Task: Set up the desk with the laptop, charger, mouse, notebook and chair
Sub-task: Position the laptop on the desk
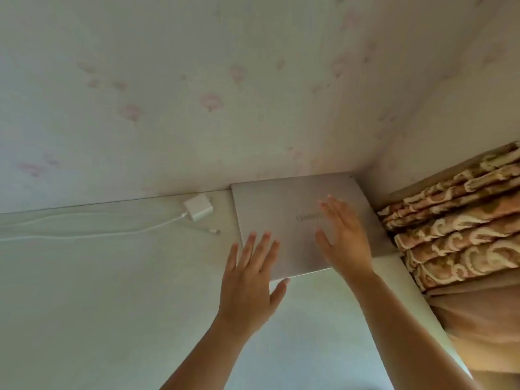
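Observation:
A closed silver laptop [284, 209] lies flat in the back right corner of the pale desk [112, 291], against the wall. My left hand [250, 280] hovers with fingers spread at the laptop's near left corner, thumb by its front edge. My right hand [344, 235] rests flat, fingers apart, on the right half of the lid. A white charger brick [198, 206] sits left of the laptop by the wall, and its white cable [92, 230] runs off to the left, with a loose plug end [215, 231] near the laptop. Mouse, notebook and chair are out of view.
Floral wallpaper [213, 102] covers the wall behind the desk. A patterned orange and cream curtain [461, 223] hangs right of the desk's right edge, close to the laptop.

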